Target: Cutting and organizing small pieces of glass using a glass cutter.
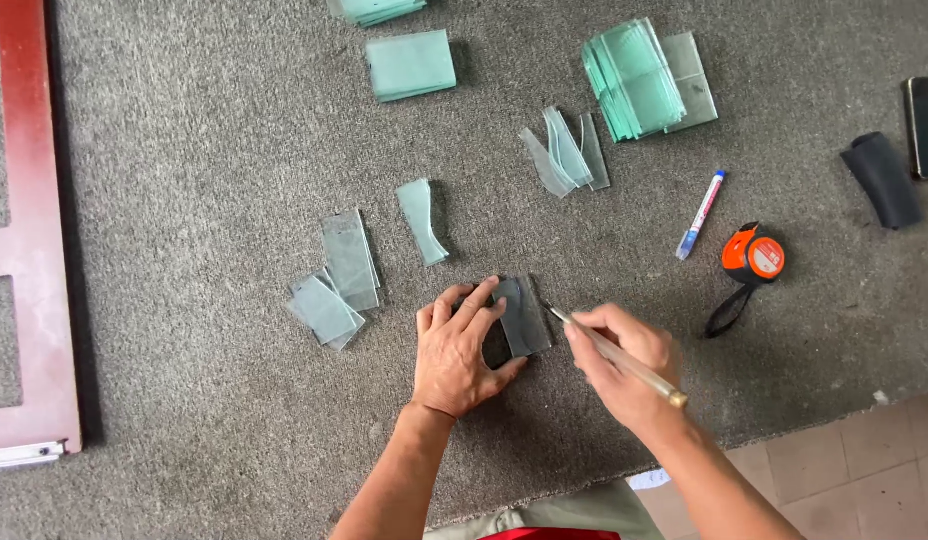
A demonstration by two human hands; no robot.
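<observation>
One left hand [462,350] flat on one glass piece [524,315]; right hand [624,365] pinching one glass cutter [614,355].

Smooth, glossy greenish glass pieces [632,78] are laid on rough, matt grey carpet [204,200], beside a glossy orange plastic tape measure [752,255] and red lacquered wood frame [29,230].
</observation>
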